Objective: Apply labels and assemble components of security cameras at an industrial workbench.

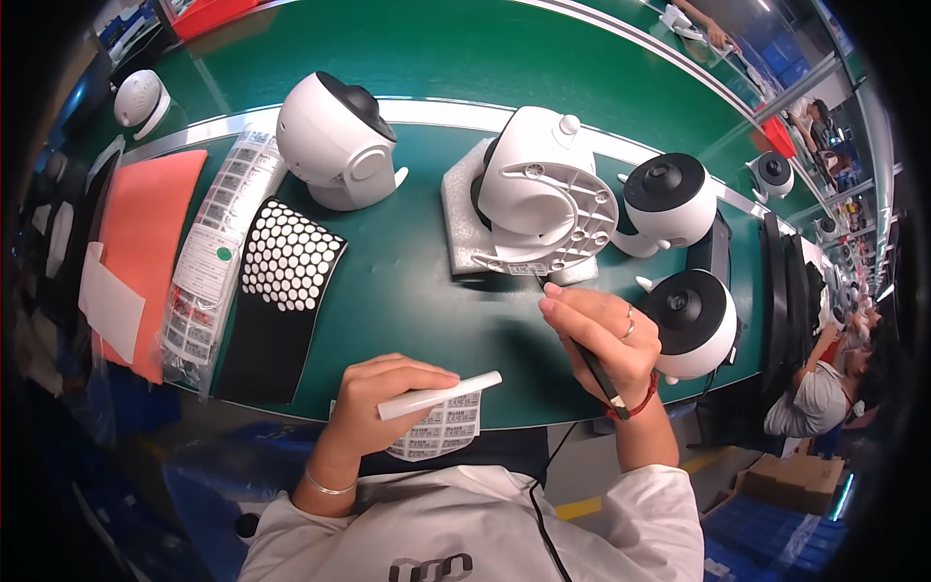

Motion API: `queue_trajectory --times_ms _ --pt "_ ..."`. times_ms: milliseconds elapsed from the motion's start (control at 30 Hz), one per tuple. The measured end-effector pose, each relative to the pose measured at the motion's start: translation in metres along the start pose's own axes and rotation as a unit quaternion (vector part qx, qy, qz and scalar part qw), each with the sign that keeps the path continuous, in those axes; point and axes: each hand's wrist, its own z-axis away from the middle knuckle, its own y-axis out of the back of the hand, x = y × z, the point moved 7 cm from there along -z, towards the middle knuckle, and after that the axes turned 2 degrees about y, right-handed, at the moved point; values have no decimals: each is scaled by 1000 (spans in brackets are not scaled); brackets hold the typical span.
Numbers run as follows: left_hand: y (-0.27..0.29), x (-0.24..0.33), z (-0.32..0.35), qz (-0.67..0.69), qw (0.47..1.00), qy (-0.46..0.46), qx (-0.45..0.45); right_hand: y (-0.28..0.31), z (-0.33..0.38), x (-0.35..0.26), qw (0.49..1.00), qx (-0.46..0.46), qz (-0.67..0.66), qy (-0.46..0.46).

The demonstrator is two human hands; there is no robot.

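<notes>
My right hand [613, 335] is closed around black tweezers [593, 367], their tip pointing at the edge of a white camera's base. On that rim sits a small grey printed label [529, 269], right by the tip. The camera [538, 155] lies tipped over with its ribbed underside facing me, resting on a white foam block [464, 254]. Near the table's front edge my left hand [373, 398] grips a label sheet [444, 427]. The sheet's upper part is rolled into a white tube [441, 394], and rows of grey labels show below it.
Left of centre stands another white camera [335, 145]. Beside it lie a black sheet of white dots [267, 339], a bagged label roll [199, 272] and orange foam sheets [150, 242]. Two black-faced cameras [669, 199] [690, 325] stand at right. Other people work farther right.
</notes>
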Motion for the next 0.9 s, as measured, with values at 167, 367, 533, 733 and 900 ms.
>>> queue_trajectory --times_ms 167,367,533,733,900 --pt "-2 -3 1 3 1000 11 -17 -6 -2 4 1000 -11 16 6" --pt "-2 -1 -1 -1 1000 16 -23 -8 -3 7 999 -25 33 3" --pt "-2 -1 -1 2 999 20 -26 -10 1 10 999 -28 42 5" --pt "-1 -2 0 -2 999 25 -24 -9 1 11 999 9 25 -42" --pt "-3 -2 -3 -2 999 31 -22 -6 13 27 987 58 -26 -146"
